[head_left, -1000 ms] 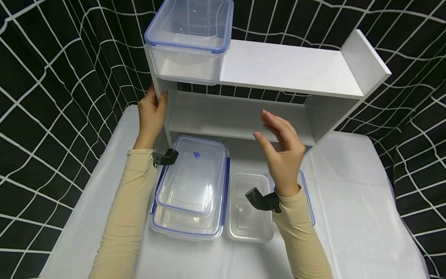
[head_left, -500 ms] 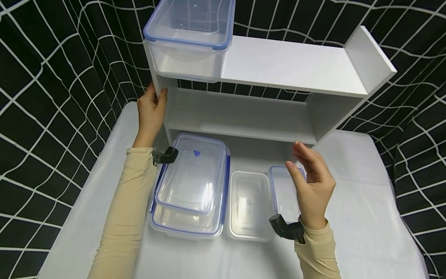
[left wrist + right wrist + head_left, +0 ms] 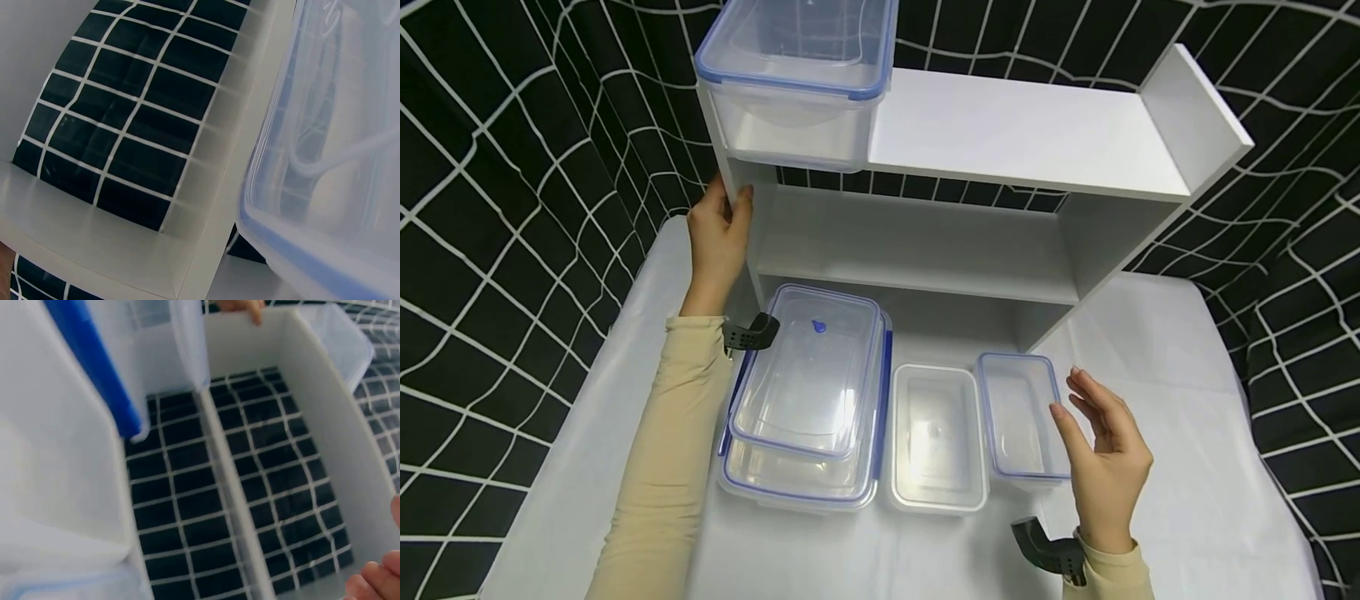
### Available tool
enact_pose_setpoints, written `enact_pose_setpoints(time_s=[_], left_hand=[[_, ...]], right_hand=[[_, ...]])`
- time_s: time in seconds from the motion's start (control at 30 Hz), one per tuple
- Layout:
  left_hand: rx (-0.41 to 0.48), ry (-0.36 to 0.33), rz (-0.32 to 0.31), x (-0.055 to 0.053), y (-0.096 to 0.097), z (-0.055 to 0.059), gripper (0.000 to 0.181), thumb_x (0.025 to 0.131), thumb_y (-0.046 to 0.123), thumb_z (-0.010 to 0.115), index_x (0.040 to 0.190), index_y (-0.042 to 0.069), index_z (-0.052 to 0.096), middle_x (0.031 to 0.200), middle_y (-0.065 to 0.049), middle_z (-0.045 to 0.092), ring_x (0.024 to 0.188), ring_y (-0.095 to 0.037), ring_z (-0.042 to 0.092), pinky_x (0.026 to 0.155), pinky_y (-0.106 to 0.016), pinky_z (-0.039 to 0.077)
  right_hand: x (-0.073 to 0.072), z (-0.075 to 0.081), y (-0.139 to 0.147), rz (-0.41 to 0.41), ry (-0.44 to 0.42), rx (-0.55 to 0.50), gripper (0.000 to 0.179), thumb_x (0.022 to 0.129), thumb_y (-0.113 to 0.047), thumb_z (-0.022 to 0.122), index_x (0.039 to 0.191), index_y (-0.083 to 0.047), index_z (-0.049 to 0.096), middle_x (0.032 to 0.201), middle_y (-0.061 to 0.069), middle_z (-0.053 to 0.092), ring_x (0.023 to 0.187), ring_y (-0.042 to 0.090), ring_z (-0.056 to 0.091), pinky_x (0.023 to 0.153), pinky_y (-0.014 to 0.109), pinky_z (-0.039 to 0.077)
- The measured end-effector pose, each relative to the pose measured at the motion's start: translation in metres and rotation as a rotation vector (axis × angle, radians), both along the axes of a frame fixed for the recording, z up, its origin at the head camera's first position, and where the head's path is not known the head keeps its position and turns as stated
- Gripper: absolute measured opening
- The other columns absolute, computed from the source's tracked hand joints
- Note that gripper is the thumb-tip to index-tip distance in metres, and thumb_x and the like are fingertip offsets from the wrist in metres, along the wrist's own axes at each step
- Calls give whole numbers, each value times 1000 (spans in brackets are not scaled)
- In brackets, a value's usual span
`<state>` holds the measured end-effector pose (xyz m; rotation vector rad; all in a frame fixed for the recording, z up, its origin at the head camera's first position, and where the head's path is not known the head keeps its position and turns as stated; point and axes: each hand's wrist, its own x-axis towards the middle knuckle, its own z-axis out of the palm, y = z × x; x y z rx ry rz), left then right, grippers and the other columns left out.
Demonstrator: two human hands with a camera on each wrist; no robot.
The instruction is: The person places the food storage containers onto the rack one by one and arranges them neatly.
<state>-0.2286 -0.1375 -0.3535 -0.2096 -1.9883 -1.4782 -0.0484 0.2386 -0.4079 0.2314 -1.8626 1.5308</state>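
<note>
My left hand (image 3: pixel 718 242) grips the left side panel of a white shelf unit (image 3: pixel 1030 137), thumb on the inner face and fingers round the outside. Above it, a large clear food container (image 3: pixel 793 125) with a blue-edged lid sits on the top board; the left wrist view shows the container (image 3: pixel 337 206) close up. My right hand (image 3: pixel 1108 462) holds nothing, its fingers loosely bent, just right of a small blue-rimmed container (image 3: pixel 1018 417). The right wrist view shows only the fingertips of that hand (image 3: pixel 378 581).
Left of the small container stands a clear container (image 3: pixel 938 437) with a pale rim. Further left, a blue-rimmed container (image 3: pixel 808 375) lies stacked on a larger one (image 3: pixel 790 483) with blue side clips. A white cloth (image 3: pixel 1187 417) covers the table; black grid-patterned curtains (image 3: pixel 497 275) surround it.
My right hand has moved right and toward me, away from the shelf front, uncovering the small blue-rimmed container. My left hand keeps its grip on the side panel. The head view has shifted slightly.
</note>
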Motion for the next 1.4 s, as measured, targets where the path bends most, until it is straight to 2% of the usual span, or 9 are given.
enact_pose_setpoints(time_s=[0.23,0.37,0.5,0.73,0.83,1.0,1.2,1.4], left_hand=[[1,7,8,0,0,2,26,92,0,52,114,-12,58,106,-24,65,86,-15,59,72,-16,43],[4,16,1,-1,-1,0,26,93,0,52,114,-12,57,107,-24,64,89,-19,61,72,-16,43],[5,4,3,-1,-1,0,26,93,0,52,115,-12,57,109,-24,64,93,-23,62,73,-17,44],[6,-9,-5,-1,-1,-1,26,94,1,51,116,-11,57,113,-22,63,99,-24,61,78,-20,46],[11,-6,-14,-1,-1,-2,26,94,2,51,116,-12,57,114,-23,63,101,-24,61,79,-21,46],[7,3,-8,-1,-1,-1,26,94,1,51,116,-11,57,113,-23,63,97,-25,61,76,-18,45],[17,1,-14,-1,1,-1,27,93,1,51,116,-11,57,114,-23,63,100,-23,61,79,-19,45],[14,9,0,-2,2,-1,26,93,0,51,114,-13,57,110,-24,64,94,-23,61,75,-17,44]], right_hand=[[20,-16,16,-112,-95,49,44,72,26,63,115,15,59,114,21,62,106,21,60,88,24,45],[29,-25,23,-194,-203,126,48,71,24,66,117,11,60,117,20,62,108,18,60,88,23,45],[34,-38,30,-216,-277,160,53,69,22,70,119,8,60,121,17,60,111,14,57,90,21,44],[38,-73,41,-244,-362,178,61,67,18,74,124,3,58,127,14,57,117,9,50,92,19,41],[39,-85,45,-232,-397,145,64,67,18,75,127,3,56,130,13,54,118,9,48,93,18,40],[40,-98,51,-163,-494,132,75,68,16,75,135,-1,49,137,8,47,124,8,41,96,17,36],[40,-106,54,-129,-635,148,85,68,10,79,142,-9,42,142,6,40,127,7,37,99,14,32],[39,-112,58,-68,-694,107,96,68,9,79,148,-15,31,150,8,31,134,15,32,101,14,29]])
